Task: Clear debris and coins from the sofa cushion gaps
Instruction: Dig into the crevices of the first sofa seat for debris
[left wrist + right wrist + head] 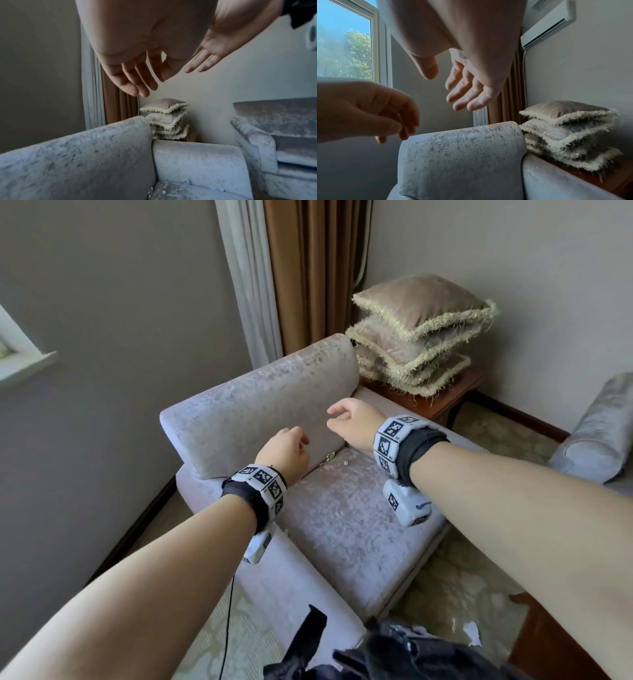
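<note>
A grey velvet armchair stands before me, with its seat cushion [349, 515] and back cushion [260, 405]. Small bits of debris [329, 456] lie in the gap where seat meets back, and a pale scrap [346, 462] lies on the seat close by. More scraps [186, 181] show along the seat's rear edge. My left hand [286, 450] hovers above the gap with relaxed, empty fingers [135, 83]. My right hand [352, 419] hangs just to its right in front of the back cushion, fingers [465, 93] loose and empty.
Fringed throw pillows [418, 333] are stacked on a wooden side table [455, 395] behind the right armrest. A second grey sofa [599, 433] stands at the right. Torn paper [471, 631] lies on the carpet. Curtains [308, 268] hang in the corner.
</note>
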Demonstrator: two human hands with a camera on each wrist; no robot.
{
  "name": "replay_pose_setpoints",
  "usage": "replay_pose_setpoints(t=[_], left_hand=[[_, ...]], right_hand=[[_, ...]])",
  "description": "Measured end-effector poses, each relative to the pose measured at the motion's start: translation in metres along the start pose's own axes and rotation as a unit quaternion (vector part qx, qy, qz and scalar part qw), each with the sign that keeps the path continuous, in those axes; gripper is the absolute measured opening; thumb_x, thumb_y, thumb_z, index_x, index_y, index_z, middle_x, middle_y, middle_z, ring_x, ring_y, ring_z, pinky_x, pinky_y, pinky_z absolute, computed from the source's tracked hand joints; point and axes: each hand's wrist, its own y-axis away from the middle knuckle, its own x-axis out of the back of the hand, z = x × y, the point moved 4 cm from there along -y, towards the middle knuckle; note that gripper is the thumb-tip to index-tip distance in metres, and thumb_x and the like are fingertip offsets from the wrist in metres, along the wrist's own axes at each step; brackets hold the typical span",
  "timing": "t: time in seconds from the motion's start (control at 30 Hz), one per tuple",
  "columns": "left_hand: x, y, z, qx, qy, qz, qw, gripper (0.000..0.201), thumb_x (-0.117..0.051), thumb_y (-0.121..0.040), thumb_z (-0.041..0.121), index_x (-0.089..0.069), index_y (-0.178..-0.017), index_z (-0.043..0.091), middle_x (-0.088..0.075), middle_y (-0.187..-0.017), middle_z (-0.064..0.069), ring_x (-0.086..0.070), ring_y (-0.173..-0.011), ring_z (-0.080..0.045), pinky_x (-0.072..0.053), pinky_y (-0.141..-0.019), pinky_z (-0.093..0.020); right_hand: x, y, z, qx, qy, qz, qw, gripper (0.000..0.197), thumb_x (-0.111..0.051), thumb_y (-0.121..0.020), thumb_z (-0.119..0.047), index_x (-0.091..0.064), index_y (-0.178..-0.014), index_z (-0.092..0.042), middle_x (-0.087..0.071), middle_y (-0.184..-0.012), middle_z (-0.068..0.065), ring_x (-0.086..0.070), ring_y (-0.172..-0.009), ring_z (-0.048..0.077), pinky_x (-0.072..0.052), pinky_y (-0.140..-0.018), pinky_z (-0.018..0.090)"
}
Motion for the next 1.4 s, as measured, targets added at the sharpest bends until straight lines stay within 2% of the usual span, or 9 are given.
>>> replay_pose_setpoints(t=[0.1, 0.27, 0.47, 0.63, 0.73, 0.87, 1.07, 1.27, 1.4], left_hand=[[-0.011, -0.025, -0.009, 0.008, -0.033, -0.002, 0.999, 0.031, -0.041, -0.086, 0.009, -0.06, -0.108, 0.017, -0.059, -0.109, -0.005, -0.06, -0.099, -0.026, -0.051, -0.084, -0.036], [-0.042, -0.07, -0.021, 0.068, -0.058, -0.008, 0.996, 0.032, -0.04, -0.086, 0.011, -0.059, -0.109, 0.02, -0.059, -0.113, -0.003, -0.06, -0.102, -0.025, -0.052, -0.085, -0.037], [-0.096, -0.12, -0.022, 0.193, -0.062, 0.002, 0.979, 0.031, -0.042, -0.087, 0.013, -0.059, -0.112, 0.018, -0.059, -0.115, -0.005, -0.059, -0.104, -0.027, -0.052, -0.086, -0.037], [-0.129, -0.118, -0.015, 0.311, -0.046, 0.025, 0.949, 0.025, -0.044, -0.088, 0.014, -0.057, -0.109, 0.016, -0.058, -0.113, -0.007, -0.057, -0.104, -0.029, -0.051, -0.081, -0.037], [-0.139, -0.095, -0.022, 0.374, -0.035, 0.041, 0.926, 0.024, -0.042, -0.086, 0.01, -0.057, -0.104, 0.015, -0.058, -0.109, -0.01, -0.057, -0.1, -0.033, -0.048, -0.078, -0.037], [-0.149, -0.055, -0.038, 0.447, -0.005, 0.064, 0.892, 0.028, -0.044, -0.085, 0.009, -0.056, -0.109, 0.012, -0.059, -0.111, -0.011, -0.059, -0.1, -0.032, -0.051, -0.086, -0.04], [-0.176, -0.02, -0.067, 0.495, 0.034, 0.069, 0.866, 0.035, -0.047, -0.085, 0.009, -0.055, -0.118, 0.01, -0.058, -0.118, -0.011, -0.059, -0.104, -0.029, -0.047, -0.088, -0.033], [-0.238, -0.027, -0.096, 0.495, 0.021, -0.017, 0.868, 0.032, -0.045, -0.085, 0.011, -0.052, -0.117, 0.01, -0.052, -0.117, -0.011, -0.057, -0.106, -0.033, -0.051, -0.085, -0.044], [-0.307, -0.026, -0.106, 0.527, -0.031, -0.156, 0.835, 0.027, -0.044, -0.088, 0.009, -0.05, -0.115, 0.011, -0.048, -0.117, -0.009, -0.051, -0.114, -0.03, -0.049, -0.085, -0.044]], right_hand=[[-0.006, -0.04, 0.006, 0.02, -0.03, -0.008, 0.999, 0.026, -0.055, -0.089, -0.026, -0.063, -0.113, -0.019, -0.064, -0.095, -0.002, -0.062, -0.088, 0.017, -0.044, -0.065, 0.02], [-0.026, -0.109, 0.039, -0.015, -0.113, -0.101, 0.988, 0.025, -0.051, -0.093, -0.024, -0.065, -0.109, -0.012, -0.07, -0.097, 0.005, -0.067, -0.079, 0.018, -0.047, -0.059, 0.021], [-0.044, -0.19, 0.098, 0.005, -0.099, -0.186, 0.978, 0.021, -0.05, -0.092, -0.019, -0.065, -0.105, -0.012, -0.067, -0.087, 0.004, -0.061, -0.067, 0.017, -0.042, -0.045, 0.011], [-0.072, -0.232, 0.135, 0.055, -0.036, -0.277, 0.959, 0.014, -0.054, -0.087, -0.017, -0.064, -0.096, -0.022, -0.067, -0.08, 0.001, -0.064, -0.072, 0.022, -0.057, -0.072, 0.033], [-0.091, -0.24, 0.144, 0.091, 0.016, -0.325, 0.941, 0.017, -0.054, -0.086, -0.02, -0.063, -0.099, -0.023, -0.061, -0.072, -0.008, -0.064, -0.07, 0.016, -0.049, -0.064, 0.024], [-0.118, -0.243, 0.142, 0.131, 0.068, -0.374, 0.916, 0.031, -0.058, -0.086, -0.03, -0.059, -0.116, -0.024, -0.062, -0.092, -0.006, -0.06, -0.077, 0.016, -0.048, -0.072, 0.026], [-0.154, -0.248, 0.162, 0.168, 0.156, -0.414, 0.881, 0.063, -0.064, -0.081, -0.042, -0.04, -0.137, -0.025, -0.06, -0.115, -0.005, -0.06, -0.101, 0.017, -0.045, -0.083, 0.026], [-0.215, -0.249, 0.2, 0.197, 0.217, -0.441, 0.848, 0.082, -0.066, -0.078, -0.047, -0.026, -0.145, -0.024, -0.047, -0.137, 0.003, -0.052, -0.122, 0.023, -0.041, -0.1, 0.034], [-0.272, -0.243, 0.236, 0.228, 0.267, -0.468, 0.811, 0.09, -0.067, -0.075, -0.052, -0.02, -0.147, -0.025, -0.036, -0.144, 0.008, -0.054, -0.118, 0.033, -0.045, -0.096, 0.039]])
